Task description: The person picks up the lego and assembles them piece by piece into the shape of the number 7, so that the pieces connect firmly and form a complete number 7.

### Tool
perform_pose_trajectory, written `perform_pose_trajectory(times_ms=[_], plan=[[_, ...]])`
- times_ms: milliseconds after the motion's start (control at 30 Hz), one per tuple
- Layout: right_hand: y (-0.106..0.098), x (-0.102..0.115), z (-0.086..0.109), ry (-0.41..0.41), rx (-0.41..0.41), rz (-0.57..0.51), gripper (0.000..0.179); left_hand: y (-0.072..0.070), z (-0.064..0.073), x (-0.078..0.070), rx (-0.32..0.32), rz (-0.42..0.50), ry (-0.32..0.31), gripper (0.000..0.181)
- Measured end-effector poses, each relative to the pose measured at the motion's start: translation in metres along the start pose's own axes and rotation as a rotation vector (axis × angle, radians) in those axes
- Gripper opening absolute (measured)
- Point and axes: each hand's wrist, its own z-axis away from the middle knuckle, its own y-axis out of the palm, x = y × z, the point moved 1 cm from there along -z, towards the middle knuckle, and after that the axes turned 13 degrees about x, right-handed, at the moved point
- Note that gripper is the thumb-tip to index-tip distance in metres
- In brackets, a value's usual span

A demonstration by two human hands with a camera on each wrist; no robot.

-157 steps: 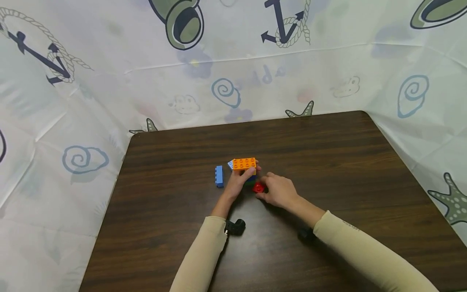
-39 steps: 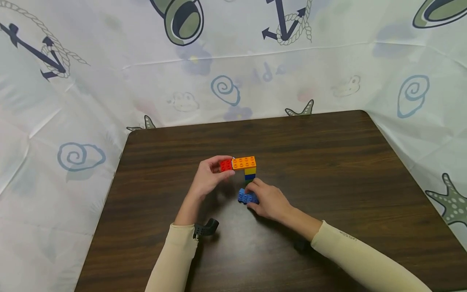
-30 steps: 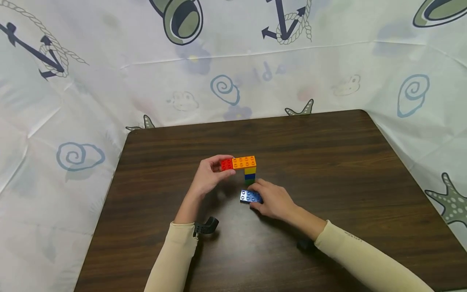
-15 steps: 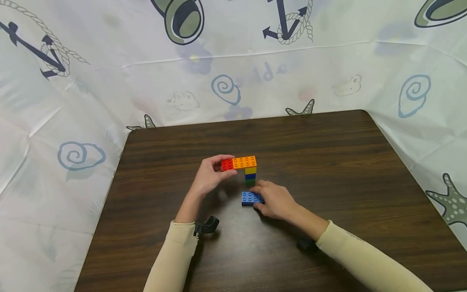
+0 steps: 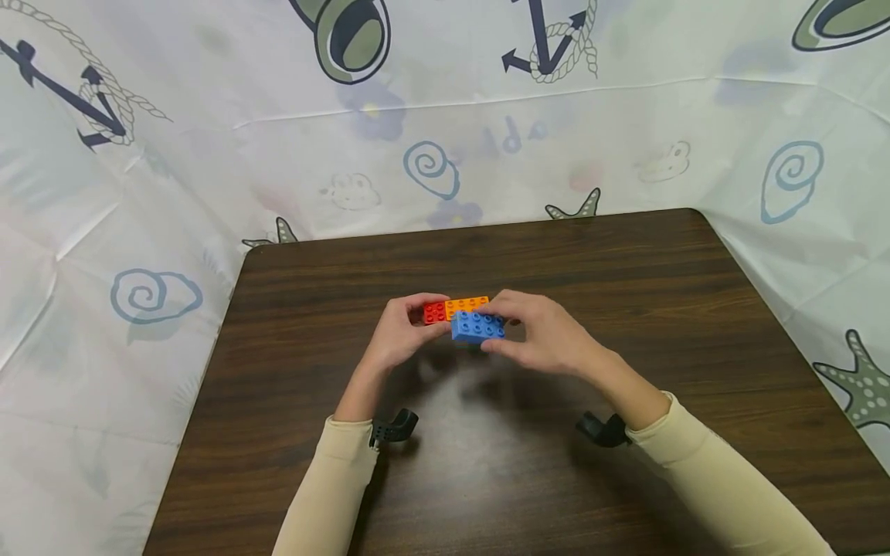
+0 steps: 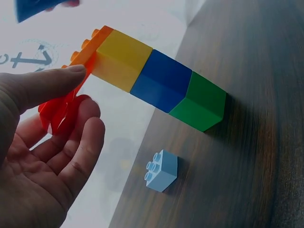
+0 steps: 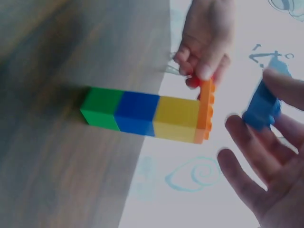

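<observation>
A tower of green (image 6: 202, 102), dark blue (image 6: 161, 80) and yellow (image 6: 122, 59) bricks stands on the table, as both wrist views show. Capping it is a flat orange brick (image 5: 464, 304), which juts out leftward past the tower. My left hand (image 5: 399, 330) pinches a red brick (image 5: 434, 312) at the orange brick's left end. Between thumb and fingers, my right hand (image 5: 549, 328) holds a blue eight-stud brick (image 5: 476, 327) up close to the orange brick. In the head view this blue brick covers most of the tower.
On the dark wooden table (image 5: 348, 293), a small light blue brick (image 6: 163, 173) lies near the tower's foot; the head view hides it. A printed white cloth (image 5: 278, 154) hangs behind the table. Each wrist wears a black camera mount.
The red brick came to the orange brick's left end in my left hand. My right hand took the blue brick, turned it studs up, and has just raised it from the near table to tower-top height.
</observation>
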Motion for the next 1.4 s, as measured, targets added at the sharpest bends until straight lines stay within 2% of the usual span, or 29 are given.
perform_pose_trajectory(times_ms=[33, 100, 233, 500, 700, 867, 1000, 1133, 1400], plan=[[-0.004, -0.001, -0.002, -0.003, -0.048, 0.006, 0.047, 0.000, -0.002, 0.005, -0.003, 0.010, 0.003, 0.040], [-0.009, -0.003, -0.006, 0.009, -0.121, 0.011, 0.047, 0.000, -0.002, 0.005, -0.002, 0.025, -0.004, 0.040], [-0.011, -0.008, -0.019, 0.049, -0.170, 0.035, 0.045, 0.001, -0.003, 0.006, -0.003, 0.065, -0.025, 0.039], [0.002, -0.013, -0.045, 0.039, -0.104, 0.059, 0.048, 0.000, -0.004, 0.007, 0.015, 0.132, -0.043, 0.043], [0.012, -0.011, -0.056, 0.001, -0.051, 0.087, 0.049, 0.000, -0.003, 0.006, 0.036, 0.202, -0.053, 0.045], [0.015, -0.010, -0.058, -0.037, -0.049, 0.105, 0.048, -0.001, 0.003, -0.014, 0.038, 0.212, -0.056, 0.041], [0.016, -0.010, -0.058, -0.024, -0.051, 0.112, 0.048, -0.001, 0.006, -0.025, 0.044, 0.198, -0.061, 0.041], [0.016, -0.011, -0.058, 0.006, -0.052, 0.114, 0.048, -0.002, 0.005, -0.024, 0.053, 0.202, -0.067, 0.041], [0.017, -0.013, -0.057, 0.006, -0.060, 0.076, 0.046, -0.001, -0.006, 0.005, 0.051, 0.231, -0.079, 0.043]])
